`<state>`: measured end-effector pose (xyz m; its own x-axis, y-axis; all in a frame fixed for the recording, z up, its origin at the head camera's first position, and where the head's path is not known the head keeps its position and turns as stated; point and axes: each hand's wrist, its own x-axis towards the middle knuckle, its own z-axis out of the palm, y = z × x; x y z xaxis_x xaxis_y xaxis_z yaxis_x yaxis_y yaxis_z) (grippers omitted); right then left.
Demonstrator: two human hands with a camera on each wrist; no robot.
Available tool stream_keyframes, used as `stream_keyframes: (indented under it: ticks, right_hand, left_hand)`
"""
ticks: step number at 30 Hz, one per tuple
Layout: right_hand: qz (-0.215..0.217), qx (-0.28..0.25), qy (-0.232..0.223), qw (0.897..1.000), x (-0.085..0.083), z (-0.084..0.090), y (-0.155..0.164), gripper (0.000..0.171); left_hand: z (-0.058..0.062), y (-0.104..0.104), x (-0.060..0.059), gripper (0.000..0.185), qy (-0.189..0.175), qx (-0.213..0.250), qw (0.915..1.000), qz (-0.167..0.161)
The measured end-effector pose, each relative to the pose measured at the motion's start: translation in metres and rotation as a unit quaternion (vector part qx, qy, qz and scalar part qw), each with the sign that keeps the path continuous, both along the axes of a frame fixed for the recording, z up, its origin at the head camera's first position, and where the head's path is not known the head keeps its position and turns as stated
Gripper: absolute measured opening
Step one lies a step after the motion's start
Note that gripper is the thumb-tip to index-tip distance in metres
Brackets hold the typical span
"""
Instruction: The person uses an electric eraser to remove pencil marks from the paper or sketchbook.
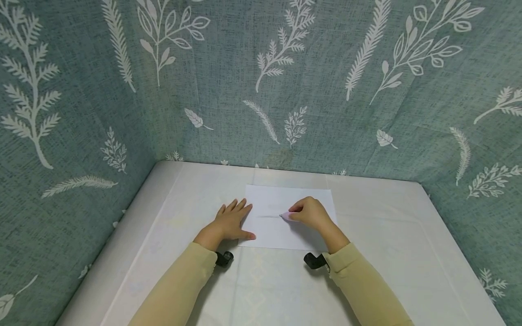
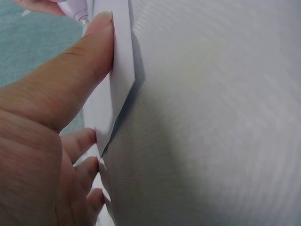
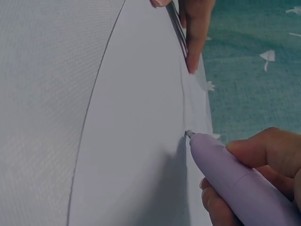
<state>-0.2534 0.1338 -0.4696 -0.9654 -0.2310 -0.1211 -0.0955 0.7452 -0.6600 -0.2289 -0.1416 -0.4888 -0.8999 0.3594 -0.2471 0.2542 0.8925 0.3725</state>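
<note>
A white sheet of paper point(image 1: 285, 226) lies flat on the table. My left hand point(image 1: 230, 222) rests flat on its left edge, fingers straight and thumb point(image 2: 80, 70) pressing the sheet point(image 2: 120, 80) down. My right hand point(image 1: 311, 213) grips a lilac pen point(image 1: 287, 216) with its tip on the paper, at the end of a faint grey line. In the right wrist view the pen point(image 3: 235, 179) touches the sheet point(image 3: 131, 141) at its tip, and the left hand's fingers point(image 3: 195, 33) lie at the far end of the line.
The table wears a white cloth point(image 1: 387, 253). Teal fabric walls with white leaf prints point(image 1: 285, 81) close it in at the back and on both sides. Black wrist camera mounts point(image 1: 314, 260) sit at both cream sleeves.
</note>
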Motion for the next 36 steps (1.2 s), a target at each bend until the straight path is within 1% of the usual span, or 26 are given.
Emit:
stream_keyframes:
  ticks: [8,14,20,25,30,36]
  right_hand:
    - [-0.003,0.008,-0.002,1.000,0.0019,0.0000,-0.0029,0.013]
    - [0.011,0.012,-0.007,1.000,0.0027,-0.0005,-0.0047,0.012]
    - [-0.004,0.017,0.005,1.000,0.0020,-0.0002,-0.0042,0.012]
    - [0.001,0.017,-0.005,1.000,0.0016,0.0012,-0.0047,0.012]
    - [-0.009,0.022,0.004,1.000,0.0018,0.0019,-0.0060,0.012]
    - [-0.008,0.014,-0.013,1.000,0.0021,0.0019,-0.0063,0.011]
  left_hand:
    - [-0.0024,0.0003,0.0015,0.103,0.002,0.000,1.0000,0.001]
    - [-0.0019,0.0002,0.0007,0.103,0.006,0.000,1.0000,0.001]
    - [-0.0012,0.0009,-0.0007,0.104,0.004,-0.005,1.0000,0.001]
    - [-0.0017,0.0008,-0.0008,0.105,0.005,-0.007,1.0000,0.001]
    - [-0.0011,0.0005,-0.0002,0.105,0.003,-0.006,1.0000,0.001]
    - [-0.0025,0.0003,-0.0011,0.104,0.003,-0.006,1.0000,0.001]
